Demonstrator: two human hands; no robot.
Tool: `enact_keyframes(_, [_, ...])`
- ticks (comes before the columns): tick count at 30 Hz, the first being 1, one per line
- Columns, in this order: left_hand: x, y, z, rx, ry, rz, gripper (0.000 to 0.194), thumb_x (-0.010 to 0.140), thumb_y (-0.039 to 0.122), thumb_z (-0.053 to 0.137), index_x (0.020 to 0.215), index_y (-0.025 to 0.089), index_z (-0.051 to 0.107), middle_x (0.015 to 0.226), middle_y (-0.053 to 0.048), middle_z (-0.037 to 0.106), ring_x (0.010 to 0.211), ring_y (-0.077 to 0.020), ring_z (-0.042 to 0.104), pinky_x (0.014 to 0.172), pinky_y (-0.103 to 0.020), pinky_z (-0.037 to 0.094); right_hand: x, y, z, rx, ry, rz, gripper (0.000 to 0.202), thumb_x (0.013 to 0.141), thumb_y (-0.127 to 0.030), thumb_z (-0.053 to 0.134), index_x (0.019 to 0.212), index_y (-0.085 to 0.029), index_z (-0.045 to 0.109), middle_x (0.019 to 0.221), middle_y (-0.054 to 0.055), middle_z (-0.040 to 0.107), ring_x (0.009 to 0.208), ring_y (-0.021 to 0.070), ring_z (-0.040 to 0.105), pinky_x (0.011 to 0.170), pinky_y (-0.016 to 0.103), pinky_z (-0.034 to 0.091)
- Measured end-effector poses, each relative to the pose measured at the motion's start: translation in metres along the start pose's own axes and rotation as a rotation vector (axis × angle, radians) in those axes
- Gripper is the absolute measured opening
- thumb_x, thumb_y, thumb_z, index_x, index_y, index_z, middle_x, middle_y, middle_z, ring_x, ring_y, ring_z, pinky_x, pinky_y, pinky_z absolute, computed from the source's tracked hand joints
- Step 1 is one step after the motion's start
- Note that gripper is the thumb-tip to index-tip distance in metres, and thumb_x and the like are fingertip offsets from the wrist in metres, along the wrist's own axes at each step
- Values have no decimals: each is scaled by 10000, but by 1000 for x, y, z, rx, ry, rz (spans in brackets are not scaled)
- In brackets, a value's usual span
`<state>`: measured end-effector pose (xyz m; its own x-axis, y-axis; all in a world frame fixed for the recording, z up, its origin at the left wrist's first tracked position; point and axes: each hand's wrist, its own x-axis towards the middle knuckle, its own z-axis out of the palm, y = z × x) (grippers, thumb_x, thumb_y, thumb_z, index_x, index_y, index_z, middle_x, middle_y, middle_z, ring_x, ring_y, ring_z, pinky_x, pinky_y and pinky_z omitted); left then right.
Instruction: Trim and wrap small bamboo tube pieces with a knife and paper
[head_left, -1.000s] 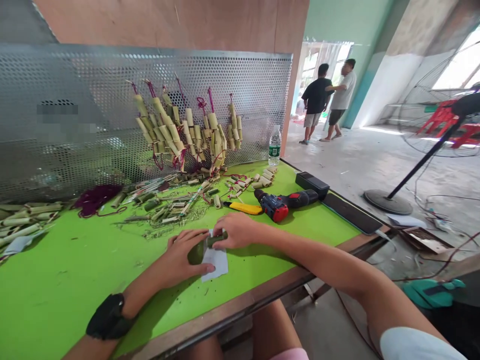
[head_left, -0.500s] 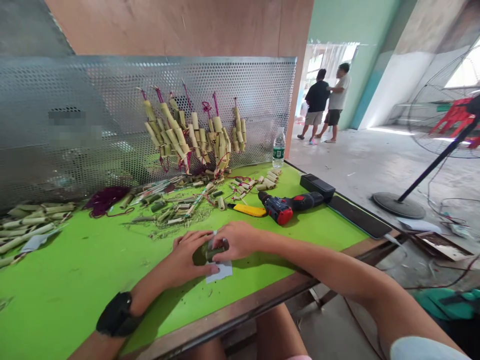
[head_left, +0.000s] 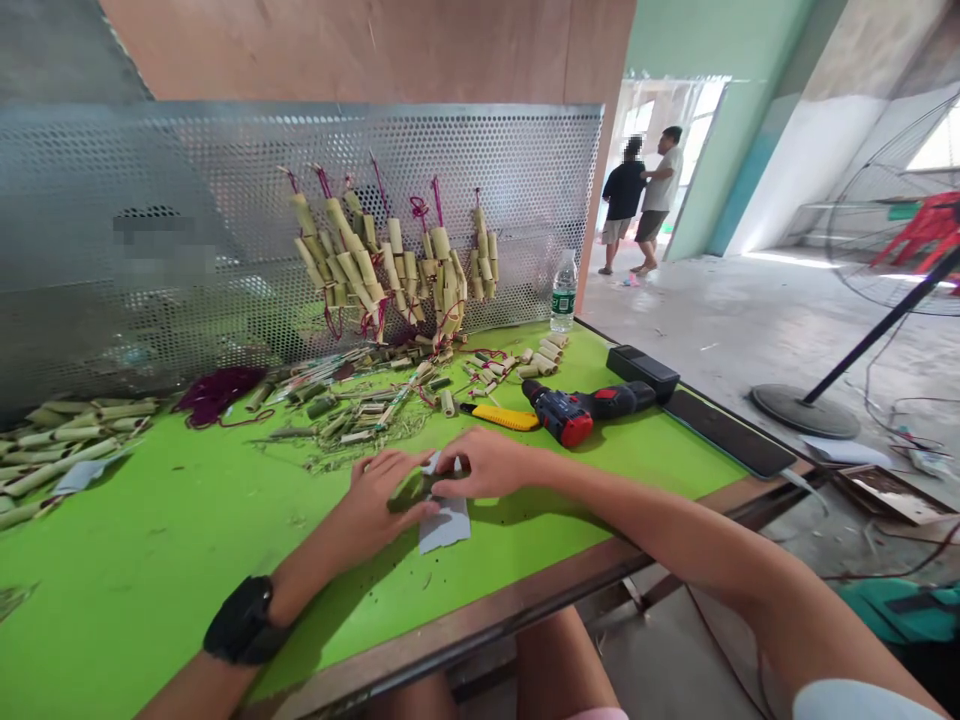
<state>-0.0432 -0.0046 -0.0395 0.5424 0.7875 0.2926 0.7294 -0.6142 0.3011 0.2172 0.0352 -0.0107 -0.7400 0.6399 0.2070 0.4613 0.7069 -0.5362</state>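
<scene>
A small pale grey sheet of paper (head_left: 448, 528) with a ragged edge lies flat on the green tabletop (head_left: 300, 570). My left hand (head_left: 381, 505) rests beside it, fingers spread, the thumb pressing on its left edge. Over the sheet's far part, my right hand (head_left: 484, 465) has its thumb and fingers curled around a short green bamboo piece, mostly hidden by the fingers. Dark specks dot the table near the sheet.
Beyond my hands lie bamboo scraps (head_left: 360, 415), a yellow utility knife (head_left: 502, 417) and a cordless drill (head_left: 562, 412). Strung bamboo pieces (head_left: 360, 265) hang on a perforated metal panel (head_left: 247, 160). Right are a phone (head_left: 727, 430) and water bottle (head_left: 563, 290). Two people stand behind.
My right hand has slid away from me along the paper with the bamboo piece, uncovering more of the near part of the sheet. My left hand stays at its edge.
</scene>
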Motion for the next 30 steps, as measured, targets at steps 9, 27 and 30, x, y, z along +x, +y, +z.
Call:
enact_keyframes(9, [3,6,-6,-44,314,-3,475,1085,674,580,1171,258,792,1103,-66,834,1029,-309,753,955,-449,533,2,4,1,293,99,-63,407,1035,-534,675,1120,-165,824,882,35,775,713,153,606,650,274,456])
enact_keyframes(27, [8,17,-11,-366,390,-176,330,1032,487,675,1212,219,744,998,-36,782,933,-223,712,900,-373,566,3,4,9,383,324,-44,353,1052,-395,615,1317,-199,742,1162,102,784,930,207,691,776,337,547])
enact_keyframes(30, [7,19,-12,-356,402,-171,328,1021,482,698,1206,216,750,1014,-43,792,937,-223,717,897,-375,566,4,5,10,406,330,-46,339,1012,-365,656,1302,-202,725,1186,99,776,868,181,677,741,322,546])
